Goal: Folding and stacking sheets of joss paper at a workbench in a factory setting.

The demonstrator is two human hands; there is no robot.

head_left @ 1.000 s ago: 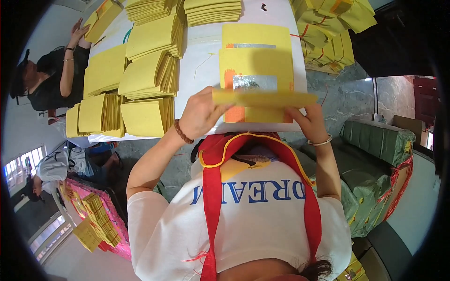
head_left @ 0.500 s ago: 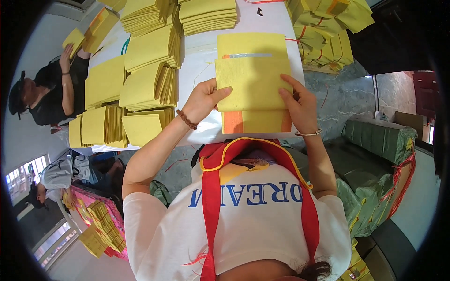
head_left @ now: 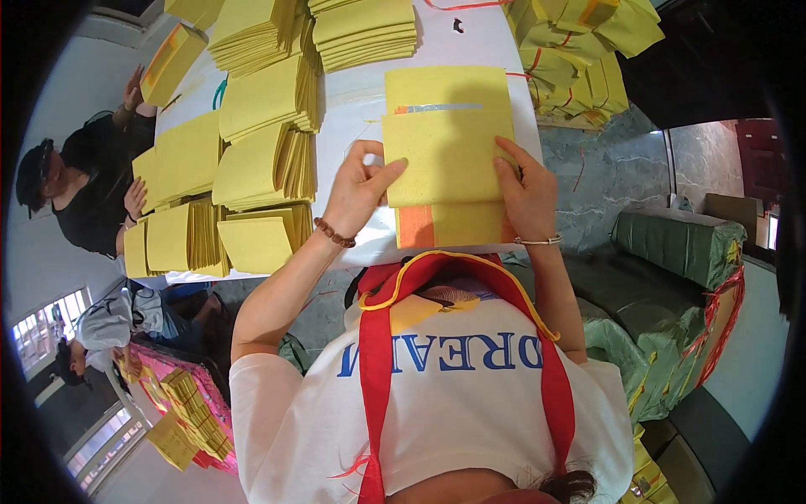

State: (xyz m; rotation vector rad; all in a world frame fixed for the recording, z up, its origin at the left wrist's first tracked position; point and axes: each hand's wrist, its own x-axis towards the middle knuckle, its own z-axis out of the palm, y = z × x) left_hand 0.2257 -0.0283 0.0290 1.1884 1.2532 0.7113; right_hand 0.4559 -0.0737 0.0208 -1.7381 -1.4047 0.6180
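A folded sheaf of yellow paper (head_left: 445,160) lies at the table's near edge, on top of more yellow paper with an orange band (head_left: 415,227) showing below it. My left hand (head_left: 361,189) grips the sheaf's left edge, thumb pressed on top and fingers curled. At the right edge my right hand (head_left: 527,195) holds it too, with the thumb on the upper face. Another yellow sheet (head_left: 449,86) sticks out beyond the far side, beside a grey-blue strip (head_left: 445,107). The fingers' undersides are hidden.
Stacks of folded yellow paper (head_left: 264,97) fill the left of the white table (head_left: 353,101). Tied yellow bundles (head_left: 571,76) stand at the far right. Green wrapped bales (head_left: 672,252) are on the right. A co-worker in black (head_left: 92,181) works at the left side; another person (head_left: 126,311) is farther off.
My hands keep hold of the sheaf, shifting only slightly. The co-worker in black has let go of a yellow packet and now has a hand at the near-left stacks.
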